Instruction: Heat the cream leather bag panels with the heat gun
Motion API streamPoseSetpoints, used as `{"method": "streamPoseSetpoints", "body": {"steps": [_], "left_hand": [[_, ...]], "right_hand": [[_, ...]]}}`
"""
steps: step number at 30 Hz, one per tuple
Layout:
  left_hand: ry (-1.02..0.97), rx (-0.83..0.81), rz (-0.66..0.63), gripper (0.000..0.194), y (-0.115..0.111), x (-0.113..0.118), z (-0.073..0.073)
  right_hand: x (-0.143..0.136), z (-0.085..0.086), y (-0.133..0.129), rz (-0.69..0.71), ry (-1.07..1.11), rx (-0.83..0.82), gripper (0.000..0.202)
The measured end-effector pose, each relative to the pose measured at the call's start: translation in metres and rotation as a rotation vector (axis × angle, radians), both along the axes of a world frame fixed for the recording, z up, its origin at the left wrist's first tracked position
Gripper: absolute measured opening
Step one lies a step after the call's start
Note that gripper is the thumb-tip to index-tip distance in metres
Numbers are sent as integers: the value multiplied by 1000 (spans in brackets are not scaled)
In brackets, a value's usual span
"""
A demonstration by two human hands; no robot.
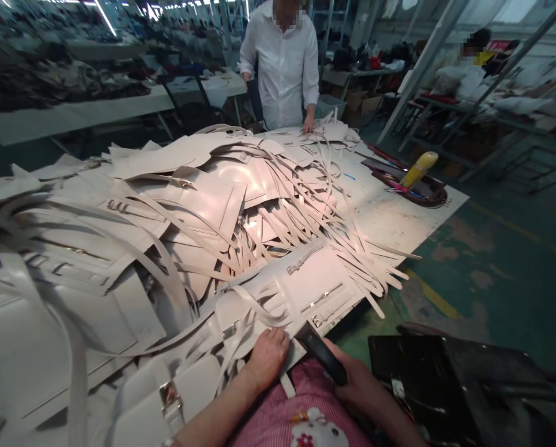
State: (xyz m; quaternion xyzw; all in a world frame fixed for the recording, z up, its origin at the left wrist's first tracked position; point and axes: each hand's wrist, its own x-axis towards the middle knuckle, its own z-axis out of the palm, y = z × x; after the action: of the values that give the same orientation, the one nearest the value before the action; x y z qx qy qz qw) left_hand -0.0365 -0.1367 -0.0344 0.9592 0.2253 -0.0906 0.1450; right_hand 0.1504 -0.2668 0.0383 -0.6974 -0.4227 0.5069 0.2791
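Your left hand point(267, 357) pins the leather panel point(305, 288); your right hand point(359, 382) grips the black tool point(322, 354) beside it, which risks nicking fingertips.

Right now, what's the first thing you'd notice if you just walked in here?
A huge heap of pale leather panels with long straps covers the white table. At its near edge the left hand presses a panel down, while the right hand grips a black-handled tool against it. Across the table stands a person in a white shirt.
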Motion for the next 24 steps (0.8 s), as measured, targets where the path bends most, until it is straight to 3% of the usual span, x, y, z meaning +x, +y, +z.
{"method": "streamPoseSetpoints", "body": {"steps": [6,10,14,18,21,24], "left_hand": [[36,-35,81,18,6,1,6],[57,-80,125,17,10,5,15],[74,-90,161,20,16,7,22],[77,-108,170,20,18,6,22],[77,-123,168,20,15,4,21],[87,-149,176,20,10,2,23]], "right_hand": [[-1,13,5,-23,14,-10,78],[-12,20,3,62,37,30,62],[-26,17,7,26,29,61,59],[-14,10,-2,-180,49,110,67],[19,-1,-13,-444,21,46,78],[61,-14,-14,-584,33,-55,86]]}}
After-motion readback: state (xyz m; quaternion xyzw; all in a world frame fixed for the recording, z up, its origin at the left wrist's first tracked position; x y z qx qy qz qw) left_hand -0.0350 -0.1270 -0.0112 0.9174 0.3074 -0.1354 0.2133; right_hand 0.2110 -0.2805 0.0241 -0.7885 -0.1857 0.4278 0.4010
